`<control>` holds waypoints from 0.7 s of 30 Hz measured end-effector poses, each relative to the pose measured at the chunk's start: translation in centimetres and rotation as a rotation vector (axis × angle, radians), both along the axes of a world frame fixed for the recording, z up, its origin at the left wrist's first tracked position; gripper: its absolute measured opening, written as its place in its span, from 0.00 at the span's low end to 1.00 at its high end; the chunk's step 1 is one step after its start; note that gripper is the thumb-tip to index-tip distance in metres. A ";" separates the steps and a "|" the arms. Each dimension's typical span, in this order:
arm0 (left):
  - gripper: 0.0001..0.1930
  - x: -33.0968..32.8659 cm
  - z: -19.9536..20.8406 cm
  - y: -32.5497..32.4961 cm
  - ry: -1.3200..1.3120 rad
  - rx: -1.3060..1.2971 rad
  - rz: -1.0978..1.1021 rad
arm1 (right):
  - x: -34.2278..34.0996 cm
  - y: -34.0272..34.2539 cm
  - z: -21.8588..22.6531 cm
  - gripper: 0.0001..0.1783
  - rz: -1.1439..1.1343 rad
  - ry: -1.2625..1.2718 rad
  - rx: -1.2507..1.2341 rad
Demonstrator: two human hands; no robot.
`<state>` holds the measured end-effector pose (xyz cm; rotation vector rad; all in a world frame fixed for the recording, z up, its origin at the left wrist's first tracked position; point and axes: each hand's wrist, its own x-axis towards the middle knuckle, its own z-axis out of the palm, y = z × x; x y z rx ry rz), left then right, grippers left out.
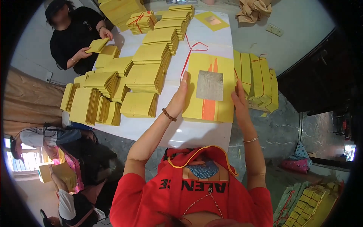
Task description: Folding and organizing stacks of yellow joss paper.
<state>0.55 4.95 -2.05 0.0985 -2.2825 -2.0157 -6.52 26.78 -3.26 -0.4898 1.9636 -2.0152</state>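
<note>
Framing a yellow paper stack [208, 87] at the bench [176, 133]'s right edge, I have my left hand [180, 96] open, fingers straight, along its left side, my right hand [241, 99] open, fingers slightly bent, at its right. Red string [187, 60] lies beyond my left hand; yellow bundles [145, 73] crowd the bench's left half, where a co-worker [77, 34] holds a packet [97, 45].
</note>
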 end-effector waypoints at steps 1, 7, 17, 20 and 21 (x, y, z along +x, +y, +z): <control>0.39 -0.3 0.1 0.2 0.005 0.024 0.020 | -0.3 -0.3 -0.1 0.33 0.034 -0.106 -0.041; 0.41 -2.6 -2.1 -0.6 -0.044 0.269 0.129 | -0.8 -1.5 -0.8 0.36 -0.104 -0.211 -0.218; 0.41 -10.9 -2.7 -4.4 -0.071 0.325 0.275 | -9.8 -2.8 0.4 0.36 -0.140 -0.186 0.037; 0.40 -13.5 -4.9 -4.7 -0.088 0.524 0.268 | -13.6 -3.4 -1.5 0.31 -0.027 -0.076 -0.037; 0.40 -14.0 -5.0 -4.5 -0.063 0.625 0.192 | -13.8 -3.9 -1.9 0.28 -0.022 -0.146 -0.125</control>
